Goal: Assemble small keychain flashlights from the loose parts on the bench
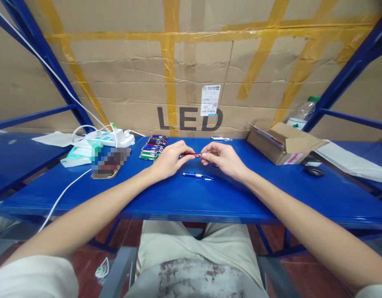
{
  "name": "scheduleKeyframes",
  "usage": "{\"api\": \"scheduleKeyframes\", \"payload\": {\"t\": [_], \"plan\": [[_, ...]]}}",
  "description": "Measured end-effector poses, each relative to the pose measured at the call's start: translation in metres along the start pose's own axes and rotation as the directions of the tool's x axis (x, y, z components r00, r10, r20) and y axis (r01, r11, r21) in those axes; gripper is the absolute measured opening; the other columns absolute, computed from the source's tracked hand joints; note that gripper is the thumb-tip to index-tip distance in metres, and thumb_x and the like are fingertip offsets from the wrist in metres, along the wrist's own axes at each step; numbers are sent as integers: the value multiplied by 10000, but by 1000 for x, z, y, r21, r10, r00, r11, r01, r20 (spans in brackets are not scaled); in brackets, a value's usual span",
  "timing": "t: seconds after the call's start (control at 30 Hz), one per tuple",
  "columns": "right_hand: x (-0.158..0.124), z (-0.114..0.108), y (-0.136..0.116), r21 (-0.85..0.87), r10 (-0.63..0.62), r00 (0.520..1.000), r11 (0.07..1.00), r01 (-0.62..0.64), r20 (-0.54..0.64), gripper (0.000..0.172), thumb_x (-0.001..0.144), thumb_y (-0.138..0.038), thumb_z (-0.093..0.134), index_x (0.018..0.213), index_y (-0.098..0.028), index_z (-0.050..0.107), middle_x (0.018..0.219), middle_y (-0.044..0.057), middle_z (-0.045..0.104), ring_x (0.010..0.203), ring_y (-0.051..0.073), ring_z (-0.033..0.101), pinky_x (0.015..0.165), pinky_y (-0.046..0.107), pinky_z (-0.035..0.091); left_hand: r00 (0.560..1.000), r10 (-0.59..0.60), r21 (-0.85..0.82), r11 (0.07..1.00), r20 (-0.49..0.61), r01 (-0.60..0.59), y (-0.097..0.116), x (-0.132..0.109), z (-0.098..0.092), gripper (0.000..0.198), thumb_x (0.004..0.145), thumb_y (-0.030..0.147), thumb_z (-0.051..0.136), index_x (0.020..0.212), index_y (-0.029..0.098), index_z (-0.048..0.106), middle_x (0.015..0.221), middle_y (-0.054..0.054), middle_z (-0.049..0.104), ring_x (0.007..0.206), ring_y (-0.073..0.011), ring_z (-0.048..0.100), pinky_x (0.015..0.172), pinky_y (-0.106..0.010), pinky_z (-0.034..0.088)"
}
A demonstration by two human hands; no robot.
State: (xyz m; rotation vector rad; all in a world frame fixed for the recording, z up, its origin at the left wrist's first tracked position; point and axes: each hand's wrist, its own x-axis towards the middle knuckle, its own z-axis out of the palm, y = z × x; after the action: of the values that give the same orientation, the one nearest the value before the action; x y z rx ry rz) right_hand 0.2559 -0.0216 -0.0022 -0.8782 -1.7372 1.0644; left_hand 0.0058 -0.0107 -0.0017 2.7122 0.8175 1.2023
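Observation:
Between my two hands, just above the blue table, is a slim red metal penlight. My left hand pinches its left part between thumb and fingers. At its right end, the thumb and fingertips of my right hand are closed on it. A blue penlight with a carabiner clip lies on the table below my hands. Behind my left hand rests a row of several penlights in green, blue, red and purple. Farther back lies another penlight with a clip. A small item beneath my right hand is mostly hidden.
On the left are a phone, a white power strip with cables, and a teal-and-white packet. An open cardboard box, a black mouse and a clear bottle stand right. A large taped carton walls off the back.

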Motion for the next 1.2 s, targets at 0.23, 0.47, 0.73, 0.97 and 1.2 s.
{"api": "scheduleKeyframes", "payload": {"t": [0.23,0.47,0.73,0.97,1.2], "plan": [[-2,-2,7,-141,-99,995,985,100,14,301,935,-513,798,975,-220,744,882,52,798,826,224,763,835,395,620,999,-47,-41,998,25,48,-2,-1,-1,259,1087,409,654,1090,193,795,969,-59,731,860,-188,682,809,-317,535],[-5,-1,4,-176,-110,994,978,111,17,297,969,-513,752,957,-216,734,866,49,792,797,210,755,809,374,620,997,-65,-79,995,34,68,-2,-1,0,290,1083,442,658,1087,191,801,975,-63,741,850,-185,686,807,-315,542],[-3,0,3,-11,64,996,998,-63,70,392,868,-551,875,909,-190,728,822,58,790,753,193,751,741,342,634,994,93,69,993,61,-97,-1,-5,-1,290,1137,403,552,1164,190,747,1075,-101,724,975,-217,689,888,-353,560],[-1,-2,3,204,227,967,947,-248,119,418,775,-513,970,879,-163,768,836,69,795,687,142,692,677,291,612,976,207,221,951,72,-218,2,-3,-5,289,1150,377,510,1177,193,731,1054,-112,716,970,-239,658,907,-396,536],[-1,-4,0,315,302,933,882,-351,194,420,717,-447,1020,864,-162,748,801,22,750,659,104,641,643,249,557,968,247,250,935,48,-251,5,-1,-5,265,1151,348,506,1157,193,720,1046,-109,717,956,-238,653,893,-389,516]]}}
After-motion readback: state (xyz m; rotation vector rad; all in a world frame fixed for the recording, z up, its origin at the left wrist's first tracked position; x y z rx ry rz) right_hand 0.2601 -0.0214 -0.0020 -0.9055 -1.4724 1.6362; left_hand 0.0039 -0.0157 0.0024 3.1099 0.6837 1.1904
